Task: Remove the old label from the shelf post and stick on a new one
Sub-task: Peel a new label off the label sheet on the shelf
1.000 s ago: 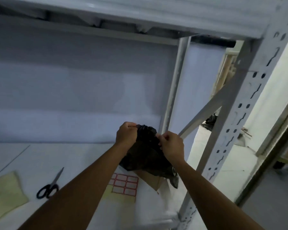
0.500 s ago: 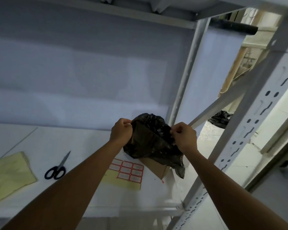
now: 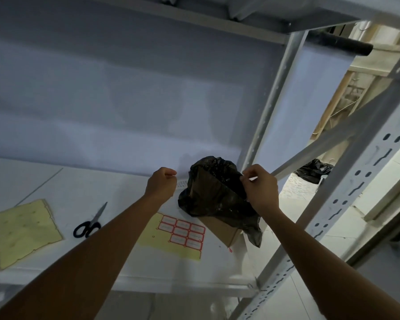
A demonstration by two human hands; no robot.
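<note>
At lower left a yellow backing sheet (image 3: 21, 232) lies on the white shelf (image 3: 56, 181); right of it, black-handled scissors (image 3: 89, 224); the left hand (image 3: 161, 183), curled into a fist with nothing seen in it, hovers just beside a black plastic bag (image 3: 213, 188); below, the sheet of red-bordered labels (image 3: 183, 232) lies flat; the right hand (image 3: 261, 185) pinches the bag's rim; the slotted shelf post (image 3: 356, 204) rises at right.
</note>
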